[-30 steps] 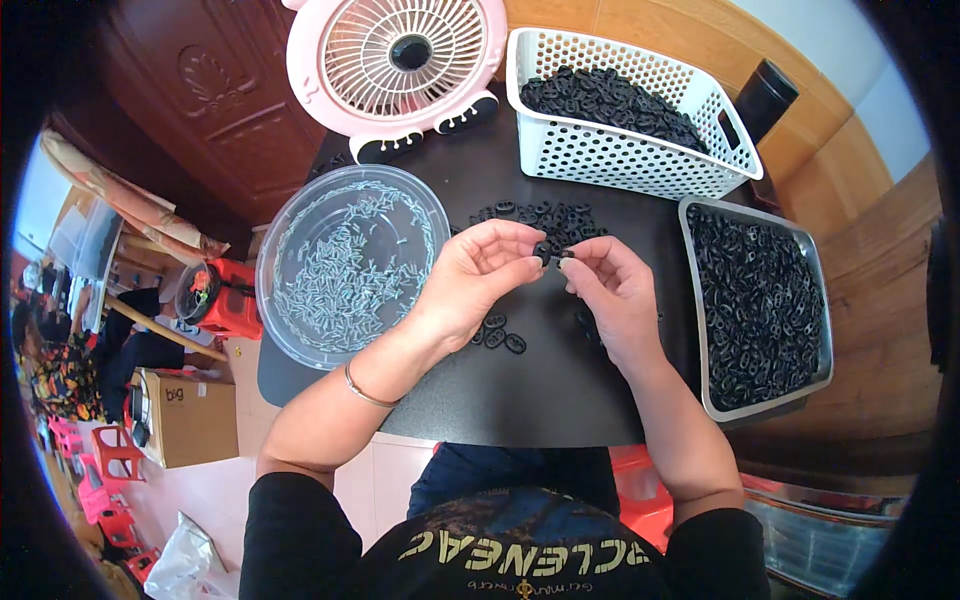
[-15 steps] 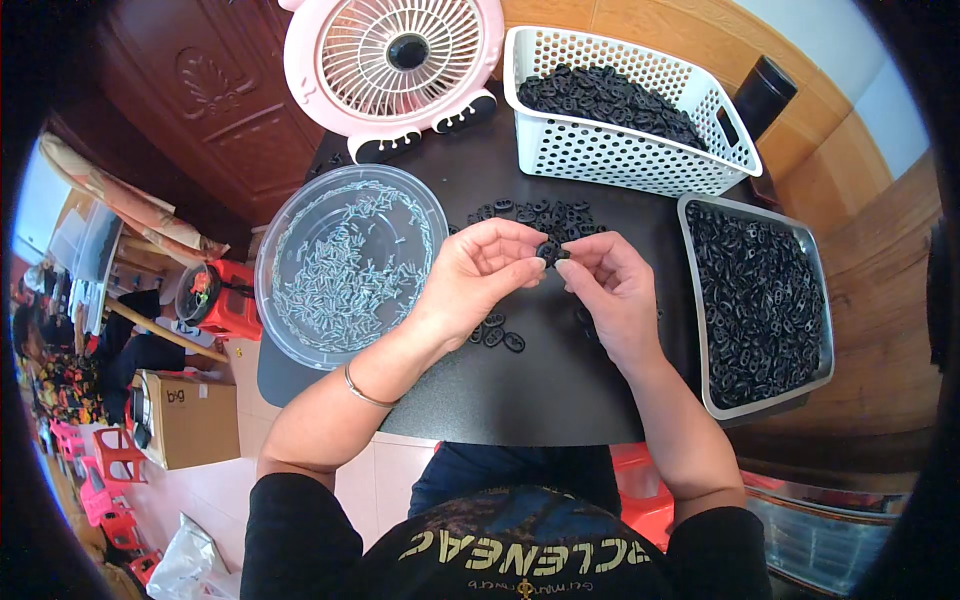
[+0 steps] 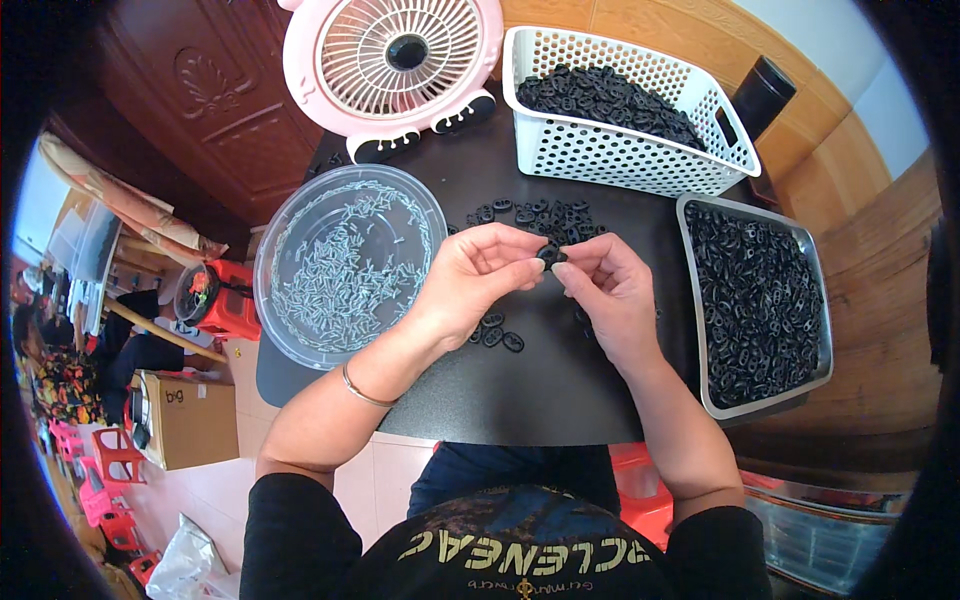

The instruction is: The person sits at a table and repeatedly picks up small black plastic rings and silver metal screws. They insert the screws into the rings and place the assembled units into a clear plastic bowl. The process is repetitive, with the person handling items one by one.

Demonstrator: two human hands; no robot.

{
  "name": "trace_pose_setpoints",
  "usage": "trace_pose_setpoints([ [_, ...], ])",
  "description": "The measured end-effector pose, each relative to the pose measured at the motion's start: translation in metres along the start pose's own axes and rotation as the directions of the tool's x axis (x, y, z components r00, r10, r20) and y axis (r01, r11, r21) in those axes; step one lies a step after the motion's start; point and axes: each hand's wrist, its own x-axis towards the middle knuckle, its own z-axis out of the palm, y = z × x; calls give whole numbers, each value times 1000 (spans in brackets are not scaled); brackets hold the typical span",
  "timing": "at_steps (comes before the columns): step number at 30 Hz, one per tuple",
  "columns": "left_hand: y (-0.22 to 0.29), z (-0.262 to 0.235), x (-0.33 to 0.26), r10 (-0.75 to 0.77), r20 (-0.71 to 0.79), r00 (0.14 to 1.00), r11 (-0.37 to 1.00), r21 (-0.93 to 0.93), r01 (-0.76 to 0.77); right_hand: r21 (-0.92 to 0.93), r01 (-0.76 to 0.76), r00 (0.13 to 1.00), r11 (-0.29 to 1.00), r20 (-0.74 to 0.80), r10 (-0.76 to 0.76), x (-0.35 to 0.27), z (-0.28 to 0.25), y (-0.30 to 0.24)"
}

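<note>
My left hand [image 3: 480,280] and my right hand [image 3: 610,290] meet over the middle of the table. Between their fingertips is a small black plastic piece [image 3: 549,254], which looks like an oval cord lock; the fingers cover much of it. Both hands pinch it with thumb and forefinger. Just beyond them lies a loose pile of black cord lock pieces [image 3: 560,215]. Several more oval pieces [image 3: 493,335] rest under my left wrist. Left of my left hand stands a round clear tub [image 3: 262,290] of slim silvery pieces [image 3: 335,290] that look like small springs.
A metal tray [image 3: 740,408] full of black oval pieces stands on the right. A white perforated basket [image 3: 620,172] holding black parts is at the back, beside a pink fan [image 3: 300,70] and a black cylinder [image 3: 765,95]. The dark table [image 3: 500,400] has a rounded front edge.
The black piece has turned slightly between my fingertips. My right thumb and fingers have shifted a little; both hands stay in nearly the same place.
</note>
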Motion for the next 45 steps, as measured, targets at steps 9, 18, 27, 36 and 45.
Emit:
trace_pose_setpoints([
  [9, -4, 2, 0, -1, -16, 1000, 997, -82, -1, 42, 4, 1000, 999, -10, -3, -1, 2, 6],
  [18, -6, 10, 0, 45, -44, 998, 999, 18, -45, 58, -9, 1000, 998, -25, 10, -1, 2, 8],
  [27, -5, 5, -1, 34, -11, 999, 998, -58, -35, 55, 10, 1000, 998, -5, -10, -2, 3, 5],
  [36, -7, 3, -1, -8, -6, 1000, 992, -123, 7, 51, 35, 999, 998, 3, -35, -2, 3, 6],
  [45, -4, 5, -1, -12, 5, 1000, 995, -96, 12, 65, 26, 1000, 998, -12, -26, -3, 4, 6],
])
